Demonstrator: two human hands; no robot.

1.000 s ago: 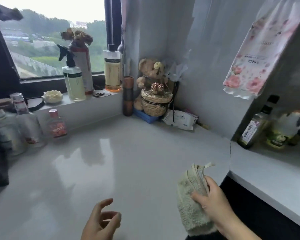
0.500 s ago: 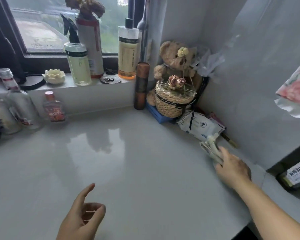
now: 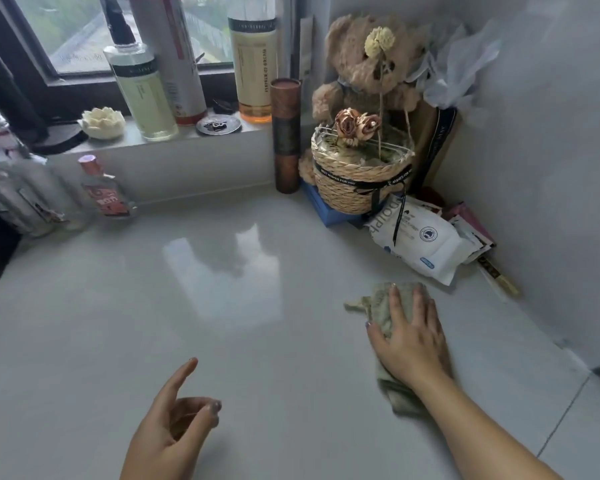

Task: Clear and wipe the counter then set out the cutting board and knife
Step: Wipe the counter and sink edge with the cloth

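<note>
1. My right hand point(image 3: 411, 341) lies flat, palm down, on a folded greenish cloth point(image 3: 383, 308). The fingers are spread and straight, pressing the cloth to the counter rather than closing around it.
2. The cloth sits on the right part of the white counter point(image 3: 222, 306). One corner sticks out to the left of my fingertips, and its near end shows beneath my wrist.
3. My left hand point(image 3: 174, 424) hovers low at the near edge of the view, empty and loosely open. The index finger points forward; the other fingers curl towards the thumb.
4. Just beyond the cloth lies a white pack of wipes point(image 3: 420, 240), with a few small packets point(image 3: 471, 230) between it and the right wall.
5. In the far corner a woven basket point(image 3: 357, 181) holding dried roses stands on a blue box point(image 3: 326, 211). A teddy bear point(image 3: 368, 67) sits behind it, and a brown tube point(image 3: 285, 133) stands upright just to its left.
6. On the window ledge stand a spray bottle point(image 3: 142, 88), a tall can point(image 3: 174, 57) and a pump bottle point(image 3: 255, 64). A white flower-shaped dish point(image 3: 102, 122) sits further left.
7. Along the left back edge of the counter stand a small red-labelled bottle point(image 3: 103, 192) and several clear bottles point(image 3: 21, 188), too blurred to read.
8. The cutting board and knife do not appear in this view.
</note>
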